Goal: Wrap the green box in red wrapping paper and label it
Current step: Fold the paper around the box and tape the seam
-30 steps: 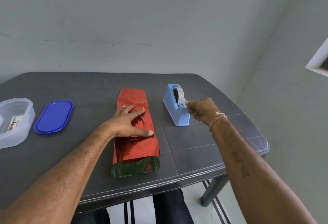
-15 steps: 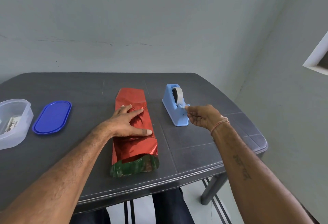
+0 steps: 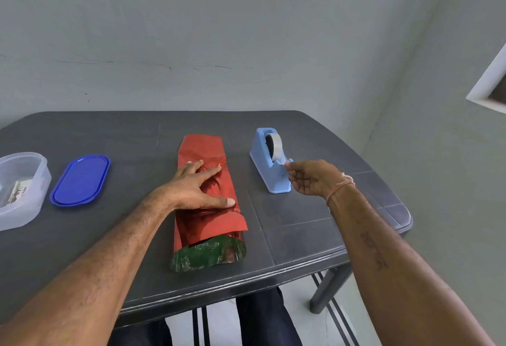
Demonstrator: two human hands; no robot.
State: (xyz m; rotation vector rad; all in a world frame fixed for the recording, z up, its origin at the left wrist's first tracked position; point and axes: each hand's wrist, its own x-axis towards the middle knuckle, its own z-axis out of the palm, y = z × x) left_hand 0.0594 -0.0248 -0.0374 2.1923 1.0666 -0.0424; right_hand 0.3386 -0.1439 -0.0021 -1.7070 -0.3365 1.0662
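On the tabletop's near edge, the green box is poking from the red wrapping paper; the left hand, fingers spread, is pressing the seam flat while the right hand is pinching tape at the blue dispenser, best drawn taut, then torn downward.

A dark grey plastic table, its top moulded in a tile pattern with rounded corners, stands against a pale grey wall, where thin dark scuff marks streak the paint well above the table's far edge. To the table's right, a second plain wall carries a white-framed opening, partly cut off from view. Below the table's near edge, 1 dark leg meets a light floor. Soft, even light falls across table and walls.
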